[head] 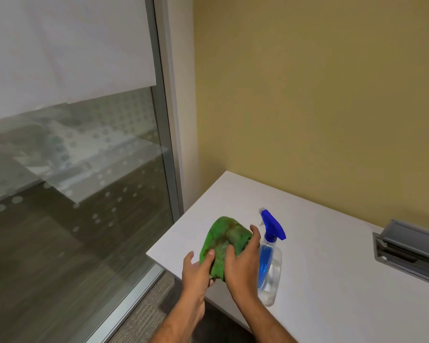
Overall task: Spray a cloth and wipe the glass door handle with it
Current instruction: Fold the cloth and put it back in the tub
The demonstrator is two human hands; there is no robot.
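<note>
A crumpled green cloth (222,240) is held over the near left corner of the white table (332,243). My left hand (197,271) grips its lower left edge, thumb on top. My right hand (243,262) is wrapped around its right side. Just to the right of my right hand stands a clear spray bottle (270,273) with a blue trigger head and blue tube, upright on the table and untouched. No door handle is in view.
A large glass panel (72,181) in a grey metal frame (170,144) fills the left side, frosted above and dotted below. A yellow wall (320,95) rises behind the table. A grey cable box (411,248) with its lid up sits in the table at right.
</note>
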